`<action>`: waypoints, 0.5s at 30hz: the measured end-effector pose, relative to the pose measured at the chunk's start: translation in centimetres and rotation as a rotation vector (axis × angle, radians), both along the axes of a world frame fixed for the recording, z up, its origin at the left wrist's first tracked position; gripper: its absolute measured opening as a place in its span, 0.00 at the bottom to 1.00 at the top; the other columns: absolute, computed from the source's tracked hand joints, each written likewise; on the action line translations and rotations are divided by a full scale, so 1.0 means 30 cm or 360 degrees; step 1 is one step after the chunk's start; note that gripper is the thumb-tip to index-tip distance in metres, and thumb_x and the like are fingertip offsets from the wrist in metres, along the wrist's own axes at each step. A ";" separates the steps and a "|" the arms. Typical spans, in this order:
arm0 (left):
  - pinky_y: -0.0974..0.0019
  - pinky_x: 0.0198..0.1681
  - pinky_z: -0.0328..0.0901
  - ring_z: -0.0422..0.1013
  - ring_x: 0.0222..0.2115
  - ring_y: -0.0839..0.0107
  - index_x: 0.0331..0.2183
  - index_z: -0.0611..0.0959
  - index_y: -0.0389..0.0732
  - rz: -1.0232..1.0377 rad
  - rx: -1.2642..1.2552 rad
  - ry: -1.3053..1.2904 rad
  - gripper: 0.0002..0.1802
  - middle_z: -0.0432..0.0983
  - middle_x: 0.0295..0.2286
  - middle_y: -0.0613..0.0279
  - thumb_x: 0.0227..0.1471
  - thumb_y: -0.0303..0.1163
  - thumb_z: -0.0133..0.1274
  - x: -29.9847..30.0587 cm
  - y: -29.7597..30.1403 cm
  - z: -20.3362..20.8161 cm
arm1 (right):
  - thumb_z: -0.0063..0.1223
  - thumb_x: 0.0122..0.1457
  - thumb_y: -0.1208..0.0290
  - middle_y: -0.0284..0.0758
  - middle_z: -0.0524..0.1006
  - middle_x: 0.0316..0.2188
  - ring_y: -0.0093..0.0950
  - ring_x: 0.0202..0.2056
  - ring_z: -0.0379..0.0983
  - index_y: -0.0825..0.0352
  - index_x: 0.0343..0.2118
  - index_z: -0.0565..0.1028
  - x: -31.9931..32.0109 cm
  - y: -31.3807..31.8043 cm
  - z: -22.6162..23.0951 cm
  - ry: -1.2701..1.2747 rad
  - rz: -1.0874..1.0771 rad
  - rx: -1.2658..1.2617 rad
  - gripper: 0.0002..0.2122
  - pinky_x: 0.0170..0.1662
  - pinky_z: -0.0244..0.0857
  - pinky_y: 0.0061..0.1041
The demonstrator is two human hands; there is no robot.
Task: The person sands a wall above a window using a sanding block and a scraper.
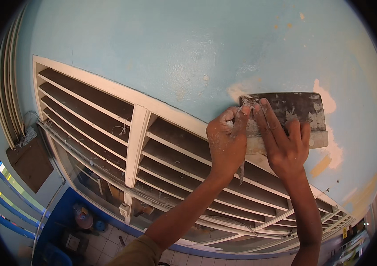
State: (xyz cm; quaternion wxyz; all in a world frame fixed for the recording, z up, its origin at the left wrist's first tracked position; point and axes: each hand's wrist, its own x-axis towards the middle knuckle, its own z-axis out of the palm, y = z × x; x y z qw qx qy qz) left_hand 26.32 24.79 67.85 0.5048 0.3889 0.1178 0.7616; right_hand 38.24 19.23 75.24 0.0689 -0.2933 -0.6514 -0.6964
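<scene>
A wide, flat putty blade (303,106), dark and smeared with pale filler, lies against the light blue wall (153,53). My right hand (288,144) grips it, two fingers stretched along its face and the others bent over its pale lower edge strip (318,140). At the blade's left end, my left hand (228,139) is closed, its thumb and fingertips white with filler and close to the blade's corner. A thin greyish piece (241,174) sticks out below that hand; what it belongs to is hidden. Pale filler patches (326,95) show around the blade.
Below the wall patch runs a white-framed louvre vent (137,142) with dusty slats. Beige conduits (9,80) drop into a brown box (31,162) at left. Blue railings (6,208) stand at lower left. Far below are a tiled floor (104,241) and several stored items.
</scene>
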 end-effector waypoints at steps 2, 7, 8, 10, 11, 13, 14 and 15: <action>0.71 0.26 0.55 0.57 0.23 0.83 0.30 0.83 0.31 0.0039 0.0008 0.0018 0.20 0.69 0.20 0.71 0.68 0.38 0.57 0.002 0.014 -0.015 | 0.54 0.60 0.75 0.27 0.80 0.59 0.28 0.31 0.62 0.59 0.56 0.83 -0.004 -0.001 -0.003 -0.0016 0.0024 0.0002 0.20 0.36 0.59 0.29; 0.70 0.26 0.55 0.57 0.23 0.82 0.29 0.83 0.32 -0.0015 0.0001 0.0052 0.21 0.67 0.18 0.72 0.68 0.39 0.57 -0.016 0.014 0.002 | 0.55 0.59 0.76 0.29 0.81 0.58 0.29 0.32 0.63 0.60 0.56 0.83 0.006 0.010 -0.020 -0.0008 0.0033 0.0043 0.20 0.34 0.59 0.30; 0.70 0.26 0.55 0.57 0.23 0.82 0.29 0.83 0.32 -0.0002 0.0000 0.0053 0.21 0.67 0.18 0.72 0.68 0.39 0.57 -0.017 0.017 0.000 | 0.54 0.60 0.76 0.27 0.80 0.59 0.28 0.31 0.62 0.59 0.56 0.83 -0.007 0.017 -0.020 0.0030 0.0041 0.0048 0.20 0.36 0.59 0.29; 0.70 0.25 0.55 0.57 0.23 0.83 0.28 0.82 0.32 0.0044 0.0062 -0.0017 0.21 0.66 0.17 0.73 0.68 0.40 0.58 -0.019 0.028 -0.007 | 0.53 0.61 0.76 0.26 0.80 0.59 0.27 0.30 0.61 0.59 0.56 0.82 -0.018 0.018 -0.023 0.0072 0.0057 0.0052 0.20 0.37 0.58 0.28; 0.70 0.25 0.55 0.57 0.23 0.83 0.28 0.82 0.32 0.0051 0.0062 -0.0013 0.21 0.66 0.17 0.73 0.68 0.40 0.58 -0.027 0.025 -0.009 | 0.53 0.61 0.76 0.26 0.80 0.59 0.27 0.30 0.61 0.59 0.56 0.82 -0.014 0.009 -0.027 0.0051 0.0027 0.0062 0.20 0.37 0.58 0.28; 0.70 0.25 0.54 0.57 0.22 0.83 0.27 0.82 0.33 0.0077 0.0049 0.0100 0.22 0.66 0.17 0.73 0.68 0.41 0.57 -0.032 0.012 -0.011 | 0.53 0.61 0.76 0.25 0.80 0.59 0.26 0.30 0.61 0.59 0.56 0.82 -0.025 0.009 -0.022 0.0026 -0.0004 0.0077 0.20 0.38 0.58 0.27; 0.70 0.25 0.54 0.57 0.22 0.83 0.27 0.82 0.33 0.0076 0.0054 0.0096 0.22 0.66 0.17 0.73 0.68 0.41 0.57 -0.038 0.017 0.005 | 0.53 0.61 0.75 0.25 0.81 0.59 0.26 0.31 0.61 0.58 0.56 0.83 -0.045 0.020 -0.012 0.0052 0.0019 0.0083 0.20 0.38 0.58 0.27; 0.70 0.24 0.54 0.56 0.22 0.83 0.26 0.83 0.33 0.0047 0.0058 0.0026 0.23 0.66 0.17 0.73 0.68 0.43 0.57 -0.053 0.030 0.027 | 0.54 0.60 0.75 0.25 0.81 0.58 0.26 0.31 0.62 0.58 0.56 0.83 -0.055 0.027 -0.001 0.0080 0.0042 0.0088 0.20 0.39 0.58 0.27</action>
